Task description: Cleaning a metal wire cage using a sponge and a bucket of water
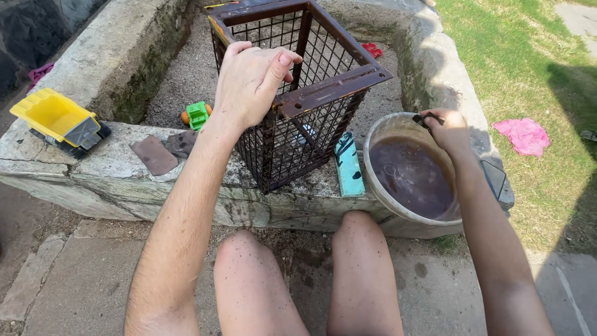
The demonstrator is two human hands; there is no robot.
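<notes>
On the stone ledge in front of my knees stands a rusty wire cage [298, 93], tilted toward me, its lower corner resting on the stone. My left hand [252, 78] is wrapped over the near corner of its top frame, fingers over the outer side and thumb pressed on the flat metal rim; that grip is closed firmly on the cage. I judge the cage to be stiff and fairly heavy for its size: angle-iron frame, welded mesh sides, no give anywhere. The rust makes it rough, so it will not slip, but the edges look sharp and flaky. The flat top rail or a corner post is the sound place to hold; the thin mesh would bite into my fingers.

My right hand [449, 129] sits on the far rim of a grey bucket [380, 186], closed around a small dark object [428, 118] that I cannot identify. The bucket holds murky brown water [413, 177], so I expect it to be heavy and apt to slosh; the rim is the only hold I can see.

Between cage and bucket lies a turquoise bar-shaped thing [347, 165]. Further left on the ledge are 2 flat brown pieces [155, 154] and a yellow toy dump truck [59, 121]. A small green toy [198, 114] lies in the gravel behind, and a pink cloth [525, 135] on the grass.
</notes>
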